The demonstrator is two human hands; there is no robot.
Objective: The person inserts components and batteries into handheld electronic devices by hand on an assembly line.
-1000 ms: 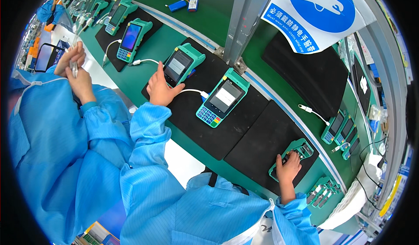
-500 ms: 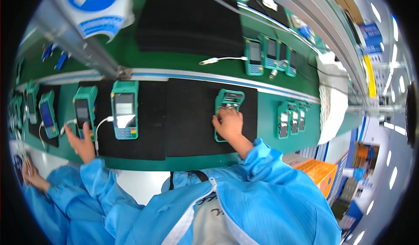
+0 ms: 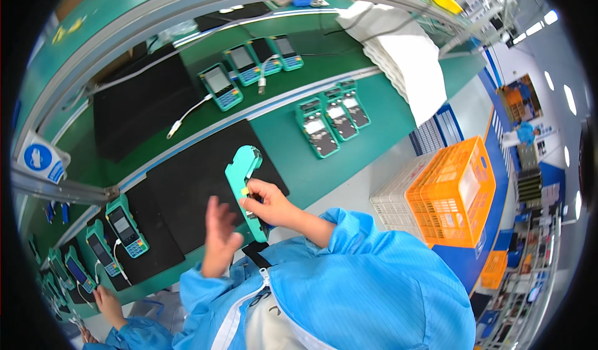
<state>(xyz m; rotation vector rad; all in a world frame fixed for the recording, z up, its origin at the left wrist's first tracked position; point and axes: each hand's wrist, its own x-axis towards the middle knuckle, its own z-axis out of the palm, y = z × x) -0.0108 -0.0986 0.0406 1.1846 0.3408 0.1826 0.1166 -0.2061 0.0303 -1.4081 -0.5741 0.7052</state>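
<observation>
R hand (image 3: 269, 202) fingers clamped on teal payment terminal (image 3: 246, 188), L hand (image 3: 218, 233) fingers spread beside it, black mat (image 3: 187, 188) below, orange crate (image 3: 464, 191) nearby

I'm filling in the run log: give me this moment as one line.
right hand: grips teal terminal, lifted off black mat | left hand: open, empty, beside it | bench: three more terminals

Smooth teal plastic terminal (image 3: 244, 185), matt black mat (image 3: 193, 188), glossy orange plastic crate (image 3: 461, 194), blue cloth sleeve (image 3: 349, 238).
</observation>
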